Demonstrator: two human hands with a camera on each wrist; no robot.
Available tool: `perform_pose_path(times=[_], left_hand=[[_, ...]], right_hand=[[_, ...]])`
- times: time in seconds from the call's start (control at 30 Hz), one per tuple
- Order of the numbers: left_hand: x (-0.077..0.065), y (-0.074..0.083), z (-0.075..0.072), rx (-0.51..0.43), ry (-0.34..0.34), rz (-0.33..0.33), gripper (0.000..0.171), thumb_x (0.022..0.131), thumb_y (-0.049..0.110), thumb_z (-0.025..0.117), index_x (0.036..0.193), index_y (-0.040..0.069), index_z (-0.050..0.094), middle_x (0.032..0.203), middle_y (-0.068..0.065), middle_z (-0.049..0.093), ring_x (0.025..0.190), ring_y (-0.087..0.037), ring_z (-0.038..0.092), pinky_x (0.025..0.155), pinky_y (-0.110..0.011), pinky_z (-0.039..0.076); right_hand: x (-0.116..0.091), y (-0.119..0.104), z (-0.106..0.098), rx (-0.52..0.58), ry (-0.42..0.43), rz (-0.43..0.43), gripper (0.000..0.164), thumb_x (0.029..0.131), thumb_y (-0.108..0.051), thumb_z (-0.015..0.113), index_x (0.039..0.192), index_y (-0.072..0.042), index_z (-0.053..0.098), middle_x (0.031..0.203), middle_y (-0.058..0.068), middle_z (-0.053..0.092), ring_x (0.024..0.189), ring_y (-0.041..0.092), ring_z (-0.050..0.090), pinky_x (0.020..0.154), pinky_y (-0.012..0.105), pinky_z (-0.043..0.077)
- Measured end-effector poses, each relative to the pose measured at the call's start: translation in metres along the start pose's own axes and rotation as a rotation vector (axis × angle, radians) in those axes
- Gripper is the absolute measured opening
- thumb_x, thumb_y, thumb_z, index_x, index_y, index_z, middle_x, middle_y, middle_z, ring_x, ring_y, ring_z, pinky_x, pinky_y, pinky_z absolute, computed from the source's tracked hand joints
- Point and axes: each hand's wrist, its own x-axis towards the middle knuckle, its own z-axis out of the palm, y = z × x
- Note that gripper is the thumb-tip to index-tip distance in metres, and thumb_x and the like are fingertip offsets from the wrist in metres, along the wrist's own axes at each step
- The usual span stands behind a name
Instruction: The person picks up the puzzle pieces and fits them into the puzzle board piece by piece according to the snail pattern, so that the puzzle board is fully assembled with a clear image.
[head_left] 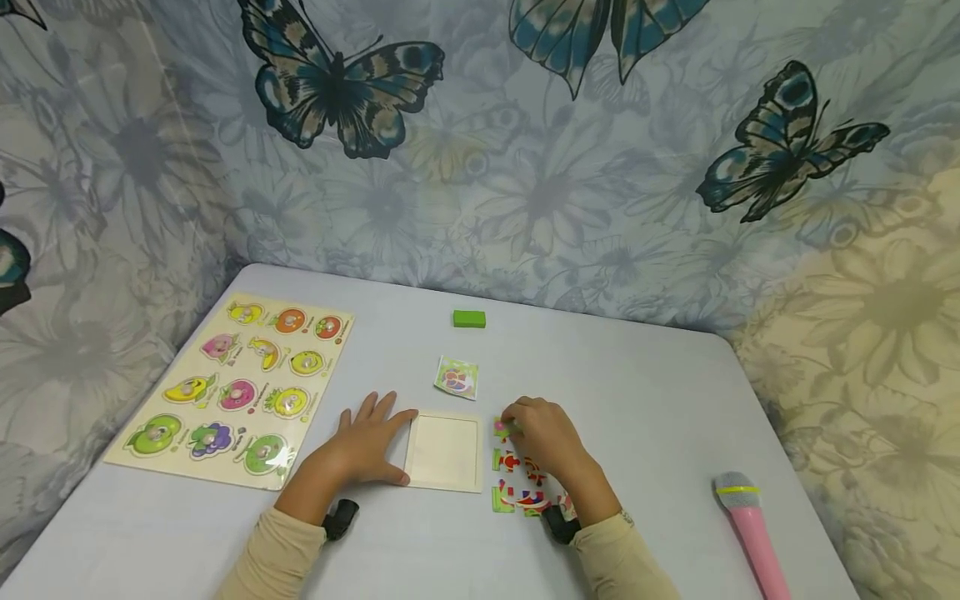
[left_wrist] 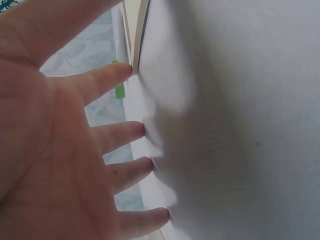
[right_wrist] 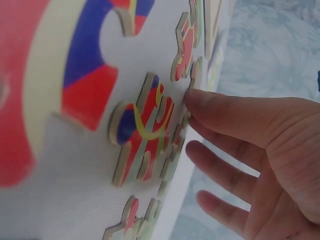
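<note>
My left hand (head_left: 363, 446) spreads along the left side of a shallow, pale wooden puzzle tray (head_left: 446, 452). Its index finger touches the upper left corner and its thumb the lower one. In the left wrist view the tray's edge (left_wrist: 136, 47) meets a fingertip, the other fingertips resting on the table. To the right of the tray lie several red, blue and green jigsaw pieces (head_left: 507, 460), in loose rows. At the far end of these, my right hand (head_left: 551, 437) pinches a jigsaw piece (head_left: 500, 428) between thumb and index finger, the piece partly hidden by the fingers.
A large fruit puzzle board (head_left: 243, 392) lies at the left. Beyond the tray are a small picture packet (head_left: 456, 378) and a green block (head_left: 469, 319). A pink toy microphone (head_left: 753, 533) lies at the right. Patterned walls border the white table (head_left: 630, 375).
</note>
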Motion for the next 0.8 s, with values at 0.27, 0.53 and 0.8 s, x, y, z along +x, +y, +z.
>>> perform_pose_path(times=[0.27, 0.53, 0.8], left_hand=[[0.002, -0.001, 0.0, 0.021, 0.022, -0.015, 0.092, 0.063, 0.037, 0.09, 0.143, 0.017, 0.048, 0.157, -0.023, 0.024, 0.145, -0.048, 0.012, 0.107, -0.074, 0.013], [0.002, 0.003, -0.002, 0.035, 0.018, -0.022, 0.091, 0.063, 0.038, 0.09, 0.142, 0.018, 0.049, 0.156, -0.022, 0.025, 0.144, -0.048, 0.014, 0.106, -0.074, 0.016], [0.002, 0.0, 0.001, 0.041, 0.027, -0.016, 0.09, 0.063, 0.04, 0.089, 0.142, 0.019, 0.05, 0.156, -0.021, 0.026, 0.145, -0.047, 0.015, 0.107, -0.073, 0.017]], right_hand=[[0.01, -0.007, -0.004, -0.013, 0.032, -0.048, 0.019, 0.078, -0.013, 0.081, 0.096, -0.012, 0.075, 0.101, 0.002, 0.072, 0.095, 0.022, 0.068, 0.086, 0.04, 0.053], [0.031, -0.048, -0.003, 0.007, 0.063, -0.244, 0.022, 0.077, -0.015, 0.082, 0.099, -0.016, 0.076, 0.101, -0.002, 0.072, 0.094, 0.018, 0.068, 0.086, 0.039, 0.053], [0.043, -0.075, 0.015, -0.055, 0.04, -0.278, 0.019, 0.08, -0.019, 0.079, 0.099, -0.02, 0.077, 0.099, -0.005, 0.072, 0.096, 0.016, 0.067, 0.087, 0.038, 0.052]])
